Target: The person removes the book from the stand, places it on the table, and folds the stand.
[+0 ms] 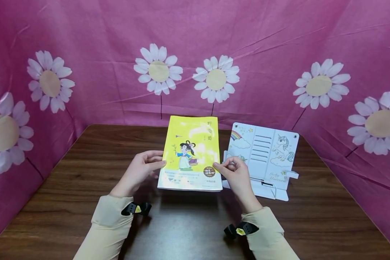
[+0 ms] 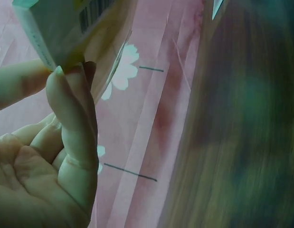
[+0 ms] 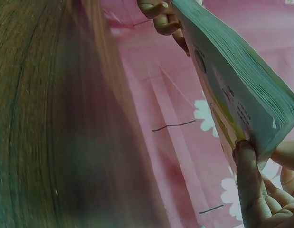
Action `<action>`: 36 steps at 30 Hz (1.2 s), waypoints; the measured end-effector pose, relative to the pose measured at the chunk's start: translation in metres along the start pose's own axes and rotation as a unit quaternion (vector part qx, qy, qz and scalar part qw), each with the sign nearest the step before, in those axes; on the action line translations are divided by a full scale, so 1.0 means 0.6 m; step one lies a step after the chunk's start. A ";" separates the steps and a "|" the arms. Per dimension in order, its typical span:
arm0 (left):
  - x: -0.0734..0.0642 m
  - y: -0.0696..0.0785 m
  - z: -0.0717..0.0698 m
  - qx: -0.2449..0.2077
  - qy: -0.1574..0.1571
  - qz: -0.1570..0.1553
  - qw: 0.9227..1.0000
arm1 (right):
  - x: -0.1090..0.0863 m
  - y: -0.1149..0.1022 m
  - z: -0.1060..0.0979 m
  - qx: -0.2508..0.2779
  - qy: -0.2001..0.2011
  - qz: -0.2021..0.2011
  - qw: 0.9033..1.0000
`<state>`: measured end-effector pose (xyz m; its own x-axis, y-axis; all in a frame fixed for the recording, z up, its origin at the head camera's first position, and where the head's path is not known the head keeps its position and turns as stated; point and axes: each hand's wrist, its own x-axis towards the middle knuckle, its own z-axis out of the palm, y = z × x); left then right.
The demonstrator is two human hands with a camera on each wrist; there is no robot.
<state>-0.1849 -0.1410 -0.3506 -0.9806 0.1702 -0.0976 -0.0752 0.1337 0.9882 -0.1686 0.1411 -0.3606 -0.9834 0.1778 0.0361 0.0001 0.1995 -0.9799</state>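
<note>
Creased pink cloth (image 1: 263, 32) printed with white daisies (image 1: 158, 71) surrounds a dark wood-grain desk (image 1: 182, 234), with a yellow book (image 1: 169, 148) held above it.

The desk has streaky brown grain, rounded far corners and a pale sheen toward the near side; the cloth hangs behind it and along both sides. The left hand (image 1: 142, 169) has its grip clamped on the book's left edge, the right hand (image 1: 236, 176) on its right edge. On the desk, right of the book, stands a white unicorn-patterned stand (image 1: 262, 144), tilted back.
</note>
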 end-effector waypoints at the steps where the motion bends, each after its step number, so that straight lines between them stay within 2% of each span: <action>1: 0.000 -0.001 -0.003 0.004 -0.001 0.000 1.000 | 0.000 0.000 0.003 -0.001 0.000 0.002 1.000; 4: 0.001 -0.004 -0.013 0.016 -0.002 -0.003 1.000 | 0.001 0.001 0.012 -0.003 -0.002 0.007 1.000; 10: 0.001 -0.013 -0.033 0.034 0.008 -0.030 0.999 | 0.003 0.009 0.037 -0.009 -0.013 0.019 1.000; 16: 0.001 -0.019 -0.054 0.036 0.008 -0.036 0.999 | 0.009 0.012 0.058 -0.022 -0.019 0.002 1.000; 24: -0.002 -0.022 -0.075 0.042 0.019 -0.051 0.998 | 0.016 0.010 0.086 -0.044 -0.027 0.003 0.999; 30: 0.000 -0.028 -0.088 0.048 0.017 -0.051 0.997 | 0.020 0.011 0.100 -0.054 -0.034 0.000 0.998; 36: 0.003 -0.040 -0.100 0.062 0.013 -0.075 0.995 | 0.022 0.022 0.113 -0.074 -0.061 -0.008 0.995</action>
<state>-0.1955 -0.2026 -0.3675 -0.9646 0.1146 -0.2377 -0.1992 0.2746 0.9407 -0.1940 0.0806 -0.3862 -0.9982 0.0576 0.0192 0.0017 0.3429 -0.9394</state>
